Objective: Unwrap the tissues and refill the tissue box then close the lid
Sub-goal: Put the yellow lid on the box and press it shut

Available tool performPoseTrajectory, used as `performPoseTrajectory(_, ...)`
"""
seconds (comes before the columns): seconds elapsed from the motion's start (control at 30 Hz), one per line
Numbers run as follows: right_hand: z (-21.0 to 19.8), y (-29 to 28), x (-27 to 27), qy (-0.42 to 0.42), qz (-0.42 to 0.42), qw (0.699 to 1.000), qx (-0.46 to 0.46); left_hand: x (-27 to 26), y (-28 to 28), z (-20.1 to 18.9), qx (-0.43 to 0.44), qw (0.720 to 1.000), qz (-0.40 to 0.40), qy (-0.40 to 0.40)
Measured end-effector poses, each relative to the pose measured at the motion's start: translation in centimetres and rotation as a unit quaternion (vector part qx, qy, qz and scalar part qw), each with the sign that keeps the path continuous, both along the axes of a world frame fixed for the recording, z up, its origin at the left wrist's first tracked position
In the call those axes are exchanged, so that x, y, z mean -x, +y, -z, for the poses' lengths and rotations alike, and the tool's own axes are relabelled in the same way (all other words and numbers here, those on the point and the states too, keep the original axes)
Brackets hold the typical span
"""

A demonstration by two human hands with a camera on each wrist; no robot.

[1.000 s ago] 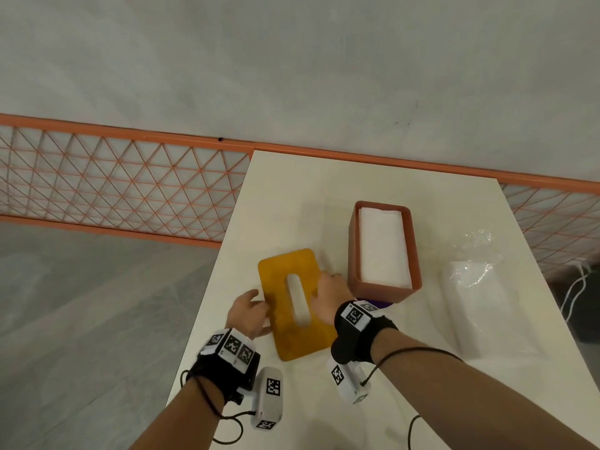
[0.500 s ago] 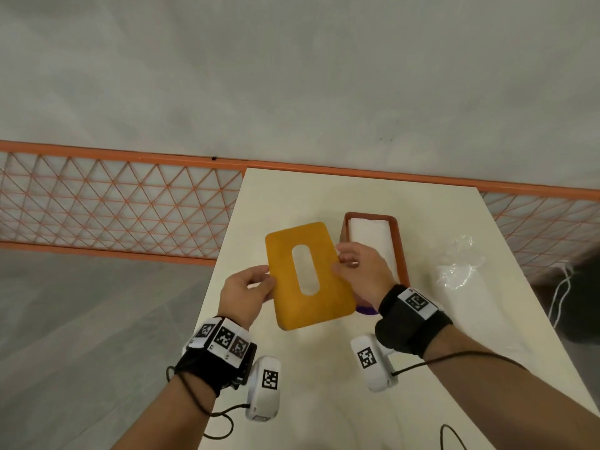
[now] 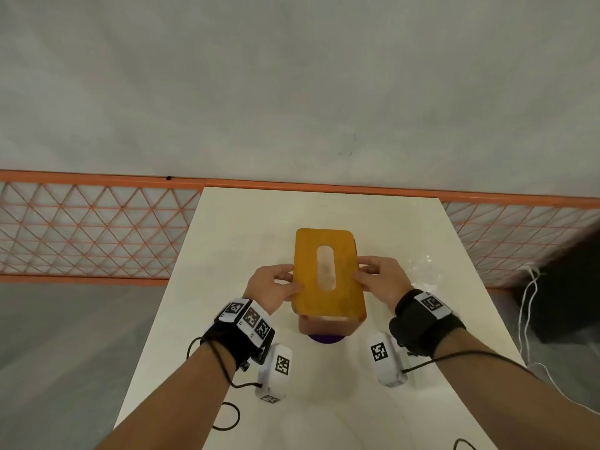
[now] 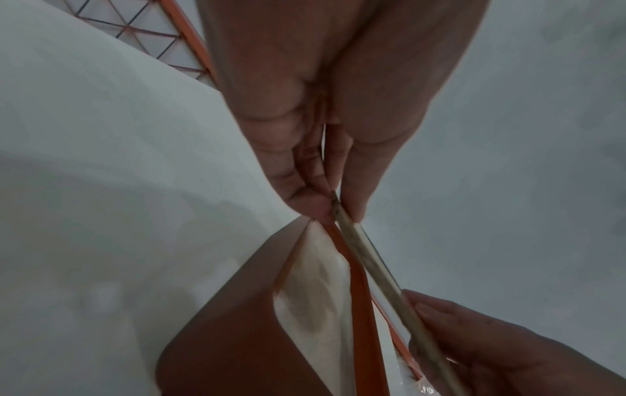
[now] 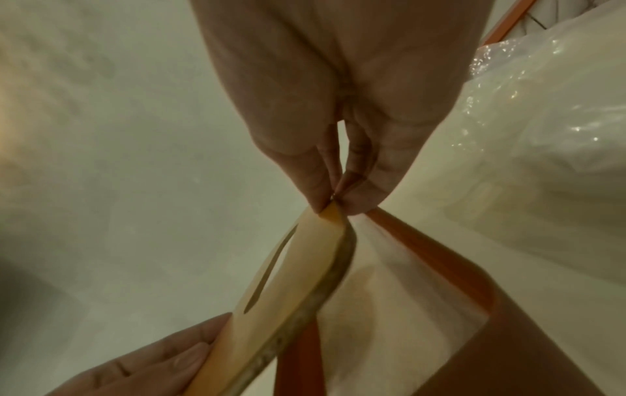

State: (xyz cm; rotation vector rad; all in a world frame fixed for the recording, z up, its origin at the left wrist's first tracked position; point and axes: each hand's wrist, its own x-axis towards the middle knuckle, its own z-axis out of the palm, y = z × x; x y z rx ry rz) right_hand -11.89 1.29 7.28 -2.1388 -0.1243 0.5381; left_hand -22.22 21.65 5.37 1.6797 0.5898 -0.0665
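Observation:
A flat yellow lid (image 3: 328, 274) with an oval slot hangs just above the orange tissue box (image 3: 324, 326) in the head view, covering most of it. My left hand (image 3: 276, 287) pinches the lid's left long edge and my right hand (image 3: 378, 277) pinches its right long edge. In the left wrist view the lid (image 4: 369, 265) shows edge-on over the box (image 4: 237, 335), with white tissues (image 4: 315, 294) inside. The right wrist view has the lid (image 5: 298, 270) tilted slightly above the tissues (image 5: 379, 294) in the box (image 5: 508, 348).
The cream table (image 3: 246, 228) ends at an orange mesh fence (image 3: 97, 228) behind and to the left. An empty clear plastic wrapper (image 3: 425, 267) lies right of the box. A purple object (image 3: 324, 338) peeks from under the box's near end. White cables (image 3: 526, 319) hang off the right edge.
Both hands lifted the yellow lid from the table left of the box and carried it rightward; it now sits over the box, hiding the tissues in the head view.

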Motion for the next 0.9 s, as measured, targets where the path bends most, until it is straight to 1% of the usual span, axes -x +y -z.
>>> performPoseTrajectory(0.17, 1.0, -0.4, -1.6, 0.014, -0.002, 1.000, 0.016, -1.7, -0.6, 0.6, 0.002, 1.000, 0.002, 0.009)
performPoseTrajectory(0.43, 1.9, -0.5, -2.1, 0.030, -0.009, 0.999, 0.026, -2.0, -0.7, 1.3, 0.002, 1.000, 0.004, 0.023)
performPoseTrajectory(0.9, 2.5, -0.7, -2.3, 0.016, -0.005, 1.000, 0.024, -2.1, -0.8, 1.5, -0.008, 0.999, 0.036, 0.033)
